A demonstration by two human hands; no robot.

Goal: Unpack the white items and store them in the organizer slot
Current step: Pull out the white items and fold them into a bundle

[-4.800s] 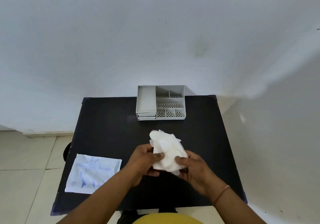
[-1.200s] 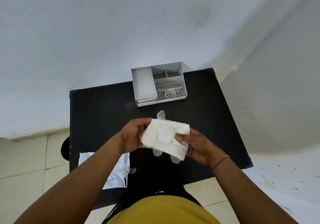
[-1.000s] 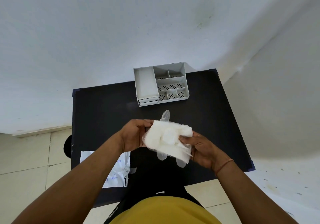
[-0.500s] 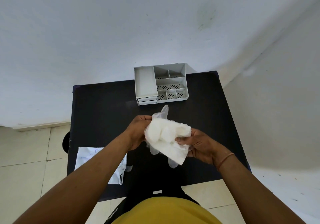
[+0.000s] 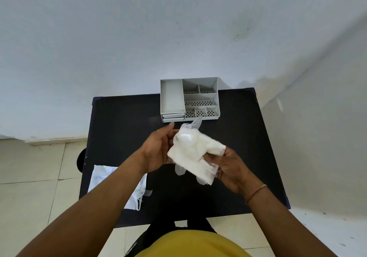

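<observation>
A folded white bundle with thin clear glove fingers sticking out above and below hangs over the middle of the black table. My left hand cups its left side with the fingers spread along it. My right hand pinches its right lower edge. The grey organizer stands at the table's far edge, with one long slot on its left, several smaller perforated compartments on its right and two shallow drawers below.
The torn white and blue wrapper lies at the table's near left edge, partly under my left forearm. A white wall stands right behind the organizer. Tiled floor shows on the left and right of the table.
Both hands have shifted the bundle slightly forward and turned it. My left fingers have loosened and spread along its side. The camera view has tilted a little.
</observation>
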